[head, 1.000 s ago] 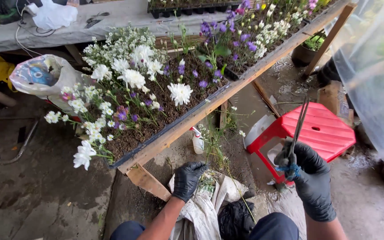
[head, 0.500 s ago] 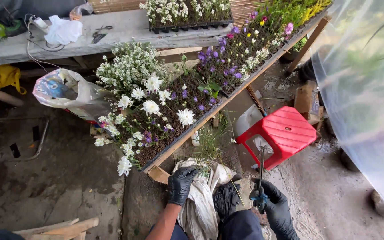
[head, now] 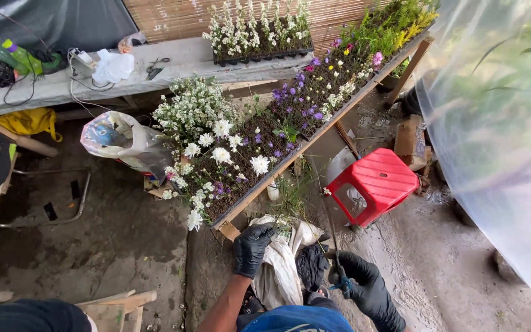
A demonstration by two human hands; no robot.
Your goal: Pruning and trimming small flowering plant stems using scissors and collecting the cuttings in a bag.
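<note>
our left hand (head: 252,248), in a black glove, rests with fingers curled loosely on the top edge of a white sack (head: 281,264) that lies just below the end of a long wooden planter (head: 290,161); whether it grips the cloth we cannot tell. our right hand (head: 364,286), also gloved, is closed around the blue handles of a pair of long scissors (head: 334,243), blades pointing up toward the planter. the planter holds white flowers (head: 221,147) and purple flowers (head: 299,101) in dark soil. a red stool (head: 379,181) stands just right of the scissors. a plastic bag (head: 121,140) sits at the planter's left.
</note>
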